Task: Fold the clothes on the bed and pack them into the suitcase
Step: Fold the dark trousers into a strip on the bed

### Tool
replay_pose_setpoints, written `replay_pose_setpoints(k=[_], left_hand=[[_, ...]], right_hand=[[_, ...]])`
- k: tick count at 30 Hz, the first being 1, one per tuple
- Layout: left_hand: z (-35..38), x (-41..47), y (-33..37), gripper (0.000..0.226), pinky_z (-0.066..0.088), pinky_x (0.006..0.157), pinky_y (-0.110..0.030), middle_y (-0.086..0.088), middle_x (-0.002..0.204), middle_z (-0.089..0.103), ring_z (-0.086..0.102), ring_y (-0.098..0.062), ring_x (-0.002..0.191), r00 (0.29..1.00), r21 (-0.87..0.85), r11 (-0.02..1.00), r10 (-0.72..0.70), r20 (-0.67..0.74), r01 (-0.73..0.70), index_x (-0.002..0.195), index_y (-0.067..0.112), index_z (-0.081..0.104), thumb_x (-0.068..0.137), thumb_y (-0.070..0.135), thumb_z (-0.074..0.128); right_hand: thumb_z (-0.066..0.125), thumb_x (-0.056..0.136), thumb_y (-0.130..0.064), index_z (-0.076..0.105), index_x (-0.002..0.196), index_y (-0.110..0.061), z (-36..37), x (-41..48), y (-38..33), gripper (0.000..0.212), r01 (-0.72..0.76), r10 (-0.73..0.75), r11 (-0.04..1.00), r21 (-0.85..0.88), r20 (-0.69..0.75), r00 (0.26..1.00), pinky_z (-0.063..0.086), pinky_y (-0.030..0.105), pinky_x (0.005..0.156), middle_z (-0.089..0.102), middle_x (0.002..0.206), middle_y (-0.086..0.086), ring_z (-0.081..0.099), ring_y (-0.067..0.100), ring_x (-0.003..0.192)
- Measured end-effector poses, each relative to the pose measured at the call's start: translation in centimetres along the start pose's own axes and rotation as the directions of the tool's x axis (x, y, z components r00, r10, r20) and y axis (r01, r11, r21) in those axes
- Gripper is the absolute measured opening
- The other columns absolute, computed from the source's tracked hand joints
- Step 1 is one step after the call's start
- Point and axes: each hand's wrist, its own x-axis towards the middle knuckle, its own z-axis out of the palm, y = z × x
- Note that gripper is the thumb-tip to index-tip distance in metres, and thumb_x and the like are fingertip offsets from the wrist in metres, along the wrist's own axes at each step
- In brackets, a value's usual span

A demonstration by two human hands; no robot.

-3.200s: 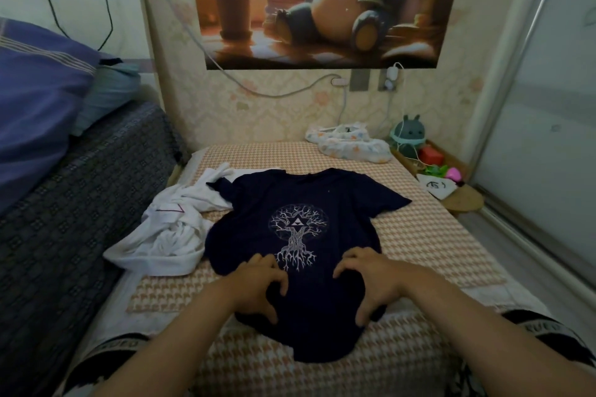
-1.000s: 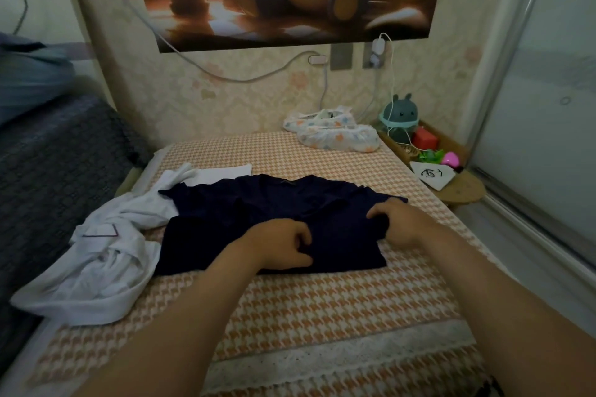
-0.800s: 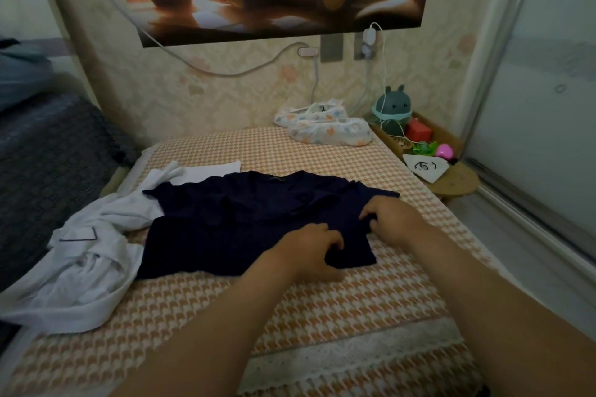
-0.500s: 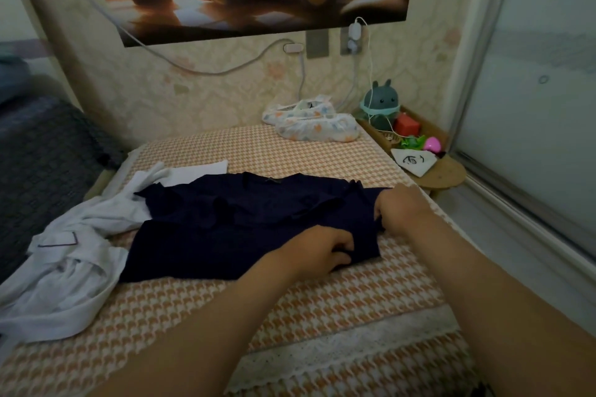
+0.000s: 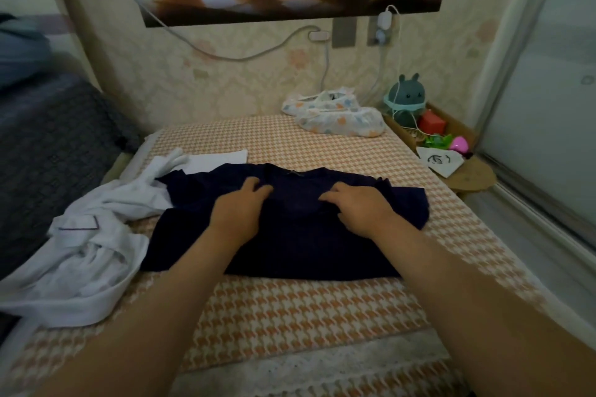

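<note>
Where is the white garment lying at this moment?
In the head view, the white garment lies crumpled on the left side of the bed, touching the left edge of the navy T-shirt, left of the left hand.

Navy shirt (image 5: pixel 290 235), white garment (image 5: pixel 84 255), orange-and-white houndstooth bed cover (image 5: pixel 290 309), white slippers with coloured spots (image 5: pixel 342 121), teal rabbit toy (image 5: pixel 407 97)

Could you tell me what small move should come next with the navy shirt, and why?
Probably fold the right end of the shirt in toward the middle. It lies doubled but wide across the bed, sleeve ends sticking out, and the left hand and right hand both rest near its centre.
</note>
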Motion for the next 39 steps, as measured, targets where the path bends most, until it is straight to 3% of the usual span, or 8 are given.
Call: replay_pose_setpoints(k=[6, 12, 16, 19, 22, 27, 35, 39], left_hand=[[1.2, 2.3, -4.8, 0.026, 0.049, 0.072, -0.032, -0.002, 0.108, 0.065, 0.062, -0.022, 0.090, 0.985, -0.080, 0.982, -0.169, 0.044, 0.172, 0.109, 0.023, 0.067, 0.090, 0.013, 0.054], [0.2, 6.7, -6.1, 0.042, 0.039, 0.098, -0.027, -0.016, 0.136, 0.051, 0.051, -0.026, 0.120, 0.870, -0.687, 0.713, -0.419, -0.259, 0.140, 0.132, 0.009, 0.054, 0.092, -0.004, 0.049], [1.7, 6.3, -5.1, 0.076, 0.034, 0.091, -0.019, -0.007, 0.163, -0.011, 0.034, -0.014, 0.132, 0.953, -0.685, 0.718, -0.279, -0.117, 0.126, 0.155, 0.025, 0.019, 0.093, -0.008, 0.048], [3.0, 6.0, -5.6, 0.060, 0.042, 0.101, -0.036, -0.011, 0.158, 0.025, 0.042, -0.029, 0.133, 0.939, -0.446, 0.895, -0.124, -0.320, -0.034, 0.143, 0.020, 0.046, 0.089, -0.006, 0.051], [4.0, 5.2, -5.8, 0.036, 0.038, 0.109, -0.041, 0.001, 0.145, 0.045, 0.044, -0.020, 0.131, 0.992, -0.382, 0.921, 0.035, -0.118, -0.078, 0.133, 0.026, 0.056, 0.098, 0.022, 0.050], [5.8, 2.5, -7.8, 0.060, 0.003, 0.121, -0.045, 0.003, 0.163, 0.012, 0.009, -0.019, 0.149, 0.967, -0.056, 0.988, -0.131, 0.218, 0.147, 0.155, 0.034, 0.015, 0.100, 0.058, 0.019], [3.1, -2.5, -10.9, 0.031, 0.041, 0.083, -0.044, -0.015, 0.118, 0.056, 0.051, -0.034, 0.106, 0.955, -0.070, 0.962, -0.270, -0.123, 0.263, 0.120, 0.008, 0.056, 0.090, 0.017, 0.055], [1.1, -5.5, -12.8, 0.013, 0.048, 0.069, -0.034, -0.009, 0.092, 0.066, 0.059, -0.025, 0.081, 0.890, -0.156, 0.877, -0.453, 0.048, 0.454, 0.086, 0.014, 0.054, 0.091, 0.026, 0.055]], right_hand=[[0.044, 0.102, -0.025, 0.065, 0.102, -0.010, 0.4, 2.4, 0.8, 0.026, -0.382, 0.534, 0.787, 0.485, -0.226, 0.815, 0.048, 0.034, 0.069, 0.069, 0.095, 0.011, 0.063, 0.030, 0.083], [0.041, 0.103, -0.016, 0.049, 0.135, -0.006, -0.2, 3.8, 3.0, 0.035, -0.415, 0.892, -0.035, 0.909, 0.215, 0.398, 0.058, 0.033, 0.054, 0.067, 0.098, 0.012, 0.072, 0.027, 0.067], [0.051, 0.091, -0.006, 0.030, 0.152, -0.015, 0.8, 3.8, 2.9, 0.065, -0.502, 0.854, 0.204, 0.840, 0.098, 0.511, 0.049, 0.034, 0.090, 0.050, 0.136, 0.006, 0.055, 0.029, 0.120], [0.050, 0.086, 0.000, 0.036, 0.148, -0.016, 1.1, 3.5, 0.6, 0.066, -0.371, 0.658, 0.627, 0.685, -0.211, 0.723, 0.036, 0.036, 0.110, 0.035, 0.150, 0.008, 0.041, 0.027, 0.133], [0.052, 0.094, -0.019, 0.049, 0.142, -0.024, 2.4, 3.8, -0.6, 0.049, -0.209, 0.282, 0.930, 0.302, -0.224, 0.933, 0.028, 0.041, 0.114, 0.037, 0.154, 0.005, 0.037, 0.024, 0.139], [0.020, 0.103, -0.056, 0.012, 0.157, -0.036, 3.0, 3.3, -1.1, 0.058, -0.330, 0.289, 0.933, 0.143, 0.250, 0.924, 0.002, 0.044, 0.123, 0.003, 0.166, 0.002, 0.004, 0.020, 0.152], [0.033, 0.104, -0.034, 0.017, 0.157, -0.022, 1.1, 4.4, -6.8, 0.057, -0.222, 0.200, 0.971, 0.087, 0.205, 0.958, 0.003, 0.047, 0.123, 0.005, 0.165, 0.011, 0.004, 0.027, 0.152], [0.042, 0.101, -0.044, 0.024, 0.156, -0.027, -0.2, 4.7, -13.2, 0.060, -0.029, -0.008, 0.966, 0.256, 0.142, 0.990, 0.008, 0.042, 0.122, 0.013, 0.164, 0.006, 0.010, 0.023, 0.151]])
